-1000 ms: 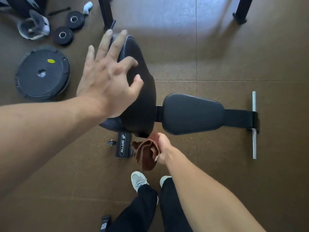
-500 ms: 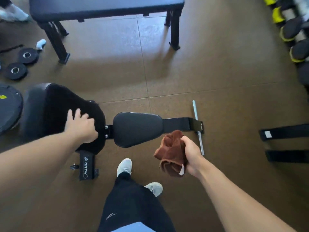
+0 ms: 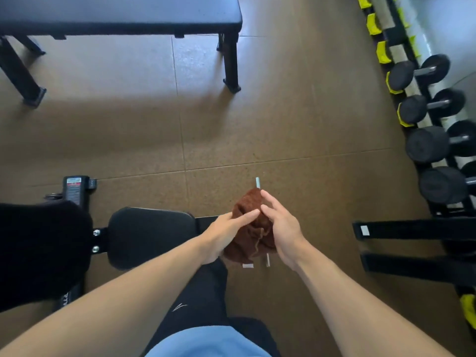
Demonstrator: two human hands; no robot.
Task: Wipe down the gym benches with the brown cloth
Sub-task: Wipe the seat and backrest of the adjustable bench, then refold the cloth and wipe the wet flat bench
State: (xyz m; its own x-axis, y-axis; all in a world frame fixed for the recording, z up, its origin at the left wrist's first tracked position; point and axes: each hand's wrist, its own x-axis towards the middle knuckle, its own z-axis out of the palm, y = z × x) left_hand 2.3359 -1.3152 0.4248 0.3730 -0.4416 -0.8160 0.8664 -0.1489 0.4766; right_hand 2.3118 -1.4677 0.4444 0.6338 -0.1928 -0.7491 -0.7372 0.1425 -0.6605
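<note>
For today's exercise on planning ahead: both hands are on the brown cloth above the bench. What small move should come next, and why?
Probably lower the brown cloth onto the black seat pad and start wiping. The left hand and right hand hold it bunched in the air beside the pad, touching no bench.

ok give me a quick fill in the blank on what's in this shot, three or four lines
1. The cloth held between the left hand and right hand is ____ in colour.
2. The rack on the right holds ____.
3. The flat bench at the top stands on ____ legs.
4. The floor is ____ in colour.

Missing words: brown; dumbbells; black; brown
</note>
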